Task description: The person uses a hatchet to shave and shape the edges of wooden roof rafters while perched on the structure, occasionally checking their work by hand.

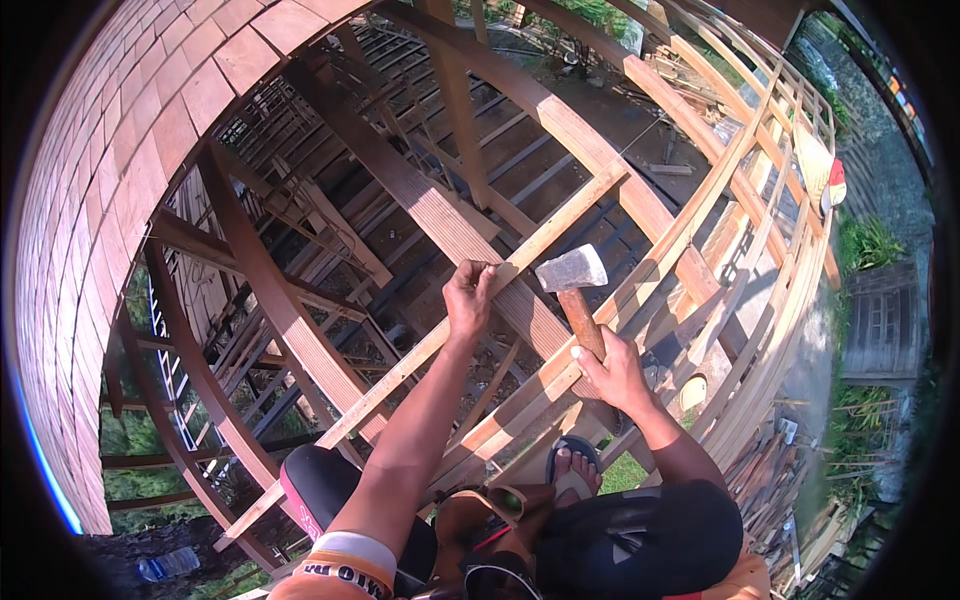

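My right hand [615, 372] is closed around the wooden handle of a hatchet [572, 270]. The broad grey head is raised beside a pale wooden batten [430, 345], apart from it. My left hand [469, 297] is closed in a pinch at the upper edge of that batten, where it crosses a thick brown rafter [440, 215]. Whatever the left fingers hold, if anything, is too small to make out. The batten runs slantwise across several rafters, from lower left to upper right.
Wooden shingles [150, 110] cover the roof at upper left. Open gaps between rafters show joists and loose boards far below. More battens [690, 235] run along the right, with a pale cap-like object [815, 165] on them. My sandalled foot [575, 468] rests low in the frame.
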